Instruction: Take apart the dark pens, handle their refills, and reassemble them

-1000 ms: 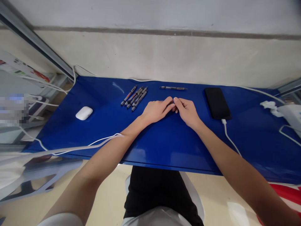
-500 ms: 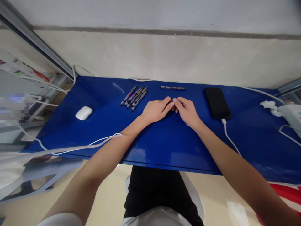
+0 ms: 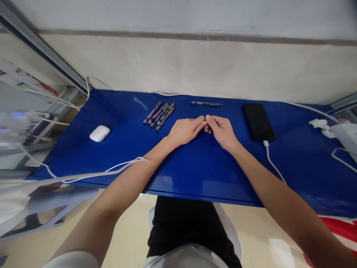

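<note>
My left hand (image 3: pixel 184 131) and my right hand (image 3: pixel 221 131) meet at the fingertips above the middle of the blue table (image 3: pixel 192 175). The left fingers are closed together and point right. The right hand's fingers are curled, its thumb pressed against the left fingertips. Whatever lies between them, if anything, is hidden. Beyond the hands a single grey pen (image 3: pixel 205 104) lies crosswise. To the left of my left hand, several pens (image 3: pixel 163 114) lie slanted side by side in a cluster, one with a red part.
A black phone (image 3: pixel 258 122) lies to the right, a white charging cable (image 3: pixel 268 152) plugged into it. The white earbud case (image 3: pixel 99 133) rests at left. A white cable (image 3: pixel 122 172) crosses by my left forearm. Crumpled white tissue (image 3: pixel 320 125) lies at far right.
The fingertips have shifted slightly against each other, and my right thumb sits closer over the left fingertips. The pens, phone and case stay where they were.
</note>
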`<control>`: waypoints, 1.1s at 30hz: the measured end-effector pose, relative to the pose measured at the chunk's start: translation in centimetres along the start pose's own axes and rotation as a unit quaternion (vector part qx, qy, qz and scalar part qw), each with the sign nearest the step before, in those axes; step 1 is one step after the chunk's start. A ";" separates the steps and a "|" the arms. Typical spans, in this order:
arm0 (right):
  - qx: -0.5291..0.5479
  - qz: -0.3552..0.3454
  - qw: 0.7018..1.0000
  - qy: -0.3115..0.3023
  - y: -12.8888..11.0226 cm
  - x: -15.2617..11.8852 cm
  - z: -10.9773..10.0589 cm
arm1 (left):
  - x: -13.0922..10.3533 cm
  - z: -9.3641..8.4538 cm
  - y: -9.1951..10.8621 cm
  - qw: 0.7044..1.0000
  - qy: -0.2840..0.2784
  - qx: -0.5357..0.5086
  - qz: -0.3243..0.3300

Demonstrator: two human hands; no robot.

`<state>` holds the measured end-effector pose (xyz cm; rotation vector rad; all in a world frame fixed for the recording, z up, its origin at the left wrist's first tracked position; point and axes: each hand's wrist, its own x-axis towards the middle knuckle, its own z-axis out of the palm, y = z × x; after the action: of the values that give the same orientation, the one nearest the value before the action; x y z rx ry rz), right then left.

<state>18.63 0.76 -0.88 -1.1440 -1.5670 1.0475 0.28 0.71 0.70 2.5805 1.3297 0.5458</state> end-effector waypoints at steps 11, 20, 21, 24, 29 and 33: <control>-0.015 -0.014 1.000 -0.007 0.2 0.0 -0.1 | 0.0 -0.1 0.2 1.000 -0.001 0.006 -0.012; -0.025 -0.001 1.000 -0.002 0.1 0.1 -0.1 | 0.0 0.0 0.0 1.000 0.000 0.005 0.004; -0.030 0.000 1.000 -0.002 0.0 0.0 -0.1 | 0.0 0.1 -0.1 1.000 -0.003 0.006 0.002; -0.035 0.003 0.999 -0.006 -0.1 0.0 0.0 | 0.1 0.2 -0.2 1.000 -0.008 0.007 -0.010; -0.024 -0.005 1.000 -0.008 -0.1 0.0 0.0 | 0.1 0.1 -0.1 1.000 -0.007 0.007 -0.010; -0.029 -0.007 1.000 -0.010 -0.2 0.0 -0.1 | 0.1 0.0 0.0 1.000 -0.001 0.007 -0.002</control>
<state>18.64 0.77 -0.70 -1.1623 -1.6273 1.0125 0.28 0.78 0.70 2.5877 1.3430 0.5342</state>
